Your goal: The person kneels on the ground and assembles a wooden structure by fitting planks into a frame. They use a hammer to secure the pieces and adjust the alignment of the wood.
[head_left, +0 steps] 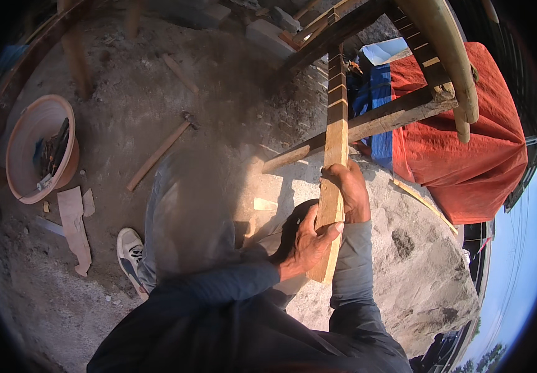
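A long, pale wooden batten (335,140) slants away from me, its near end over my lap and its far end beyond a rough timber beam. My left hand (306,247) is closed round the batten close to its near end, thumb across the top face. Farther up, my right hand (352,191) grips the right edge, with some fingers hidden behind the wood. Bars of light and shadow cross the batten's far part. To the left, a hammer (160,154) with a wooden handle lies on the ground.
A wooden trestle-like frame (399,115) stands ahead on the right. Behind it hangs a red and blue tarpaulin (461,143). A sand heap (414,255) rises at right. A round basin (17,133) holding dark tools or scraps and a flat wood offcut (74,227) lie left.
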`<state>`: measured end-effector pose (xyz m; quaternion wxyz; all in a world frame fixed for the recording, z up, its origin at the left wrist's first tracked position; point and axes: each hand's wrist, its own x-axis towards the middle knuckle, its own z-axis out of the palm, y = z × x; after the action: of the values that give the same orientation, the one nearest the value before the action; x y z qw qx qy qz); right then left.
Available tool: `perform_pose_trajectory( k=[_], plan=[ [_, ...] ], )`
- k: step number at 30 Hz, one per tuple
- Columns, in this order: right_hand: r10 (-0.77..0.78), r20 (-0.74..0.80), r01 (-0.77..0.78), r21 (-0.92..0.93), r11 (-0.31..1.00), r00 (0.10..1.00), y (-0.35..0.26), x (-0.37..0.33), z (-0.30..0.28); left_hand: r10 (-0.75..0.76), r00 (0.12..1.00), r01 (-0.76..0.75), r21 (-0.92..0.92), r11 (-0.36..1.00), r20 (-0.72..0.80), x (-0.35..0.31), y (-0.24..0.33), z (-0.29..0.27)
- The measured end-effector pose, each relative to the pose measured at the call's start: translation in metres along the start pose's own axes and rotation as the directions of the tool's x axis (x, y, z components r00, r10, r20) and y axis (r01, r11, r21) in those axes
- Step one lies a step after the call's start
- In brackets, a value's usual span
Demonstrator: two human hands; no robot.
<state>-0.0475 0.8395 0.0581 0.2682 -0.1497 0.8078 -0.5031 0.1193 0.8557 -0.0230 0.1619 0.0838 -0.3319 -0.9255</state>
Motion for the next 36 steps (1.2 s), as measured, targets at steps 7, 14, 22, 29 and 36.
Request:
perform_pose_trajectory(
  k=[7,14,22,29,36],
  plan=[
    [-0.023,-0.008,0.023,0.053,0.998,1.000,0.010,-0.019,-0.013,0.043,0.999,-0.042,0.057,0.997,-0.022,-0.006,-0.008,0.010],
    [-0.017,0.017,0.016,0.094,0.995,1.000,0.011,-0.019,-0.016,-0.003,1.000,0.003,-0.038,0.999,-0.019,-0.010,-0.003,0.020],
    [-0.080,0.129,0.010,0.473,0.881,0.988,0.036,-0.026,-0.022,-0.055,0.998,0.059,0.108,0.992,-0.044,-0.011,-0.009,0.019],
    [-0.124,0.425,-0.249,0.715,0.653,0.897,0.057,-0.013,-0.061,-0.134,0.983,0.140,0.039,0.989,-0.124,-0.011,-0.010,0.021],
    [0.038,0.363,-0.312,0.736,0.601,0.931,0.052,0.054,-0.098,-0.152,0.956,0.166,0.036,0.985,-0.251,-0.022,0.002,0.038]
  ],
)
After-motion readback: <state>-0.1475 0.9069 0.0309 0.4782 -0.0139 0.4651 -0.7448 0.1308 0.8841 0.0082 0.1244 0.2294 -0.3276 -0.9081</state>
